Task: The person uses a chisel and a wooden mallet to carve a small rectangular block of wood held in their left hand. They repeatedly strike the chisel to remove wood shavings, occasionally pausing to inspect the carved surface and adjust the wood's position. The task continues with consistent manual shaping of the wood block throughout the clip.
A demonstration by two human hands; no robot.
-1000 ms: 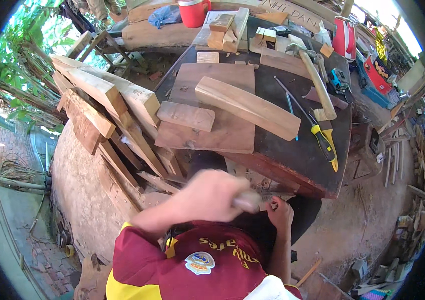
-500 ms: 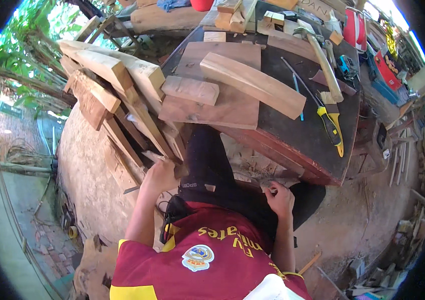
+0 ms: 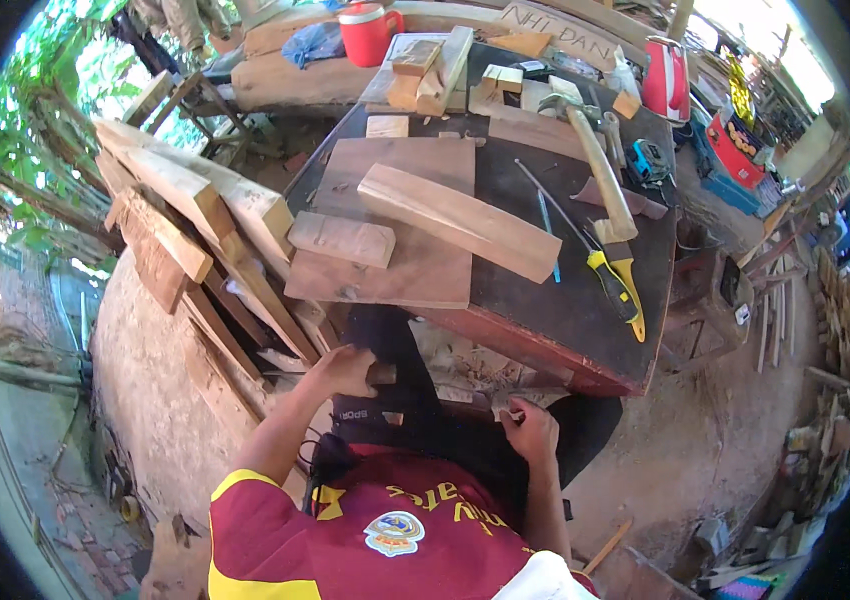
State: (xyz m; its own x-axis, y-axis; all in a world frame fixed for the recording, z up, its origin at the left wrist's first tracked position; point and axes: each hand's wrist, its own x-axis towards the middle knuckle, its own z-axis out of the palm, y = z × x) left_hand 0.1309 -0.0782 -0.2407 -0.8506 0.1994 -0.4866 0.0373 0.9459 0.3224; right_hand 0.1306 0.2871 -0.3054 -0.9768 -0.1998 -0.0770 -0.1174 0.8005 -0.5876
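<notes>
My left hand (image 3: 345,373) is over my left thigh, its fingers closed on a small flat brown piece (image 3: 382,373); whether it is wood or folded sandpaper is unclear. My right hand (image 3: 532,432) hovers by the right thigh, thumb and fingers pinched together. A pale greyish bit shows at its fingertips, too small to name. Ahead, on the dark worktable (image 3: 555,345), lies a flat wide board (image 3: 415,275). A long, slightly curved wood piece (image 3: 460,220) and a short block (image 3: 342,238) rest on that board.
A hammer (image 3: 600,170), a yellow-black screwdriver (image 3: 610,275), a blue pencil (image 3: 548,235) and a blue tape measure (image 3: 648,160) lie on the table's right. Timber beams (image 3: 200,200) lean at the left. A red mug (image 3: 365,35) stands at the back.
The view has shifted, so the table sits lower and more to the left. My left hand has moved right over the thigh with the brown piece. My right hand stays pinched.
</notes>
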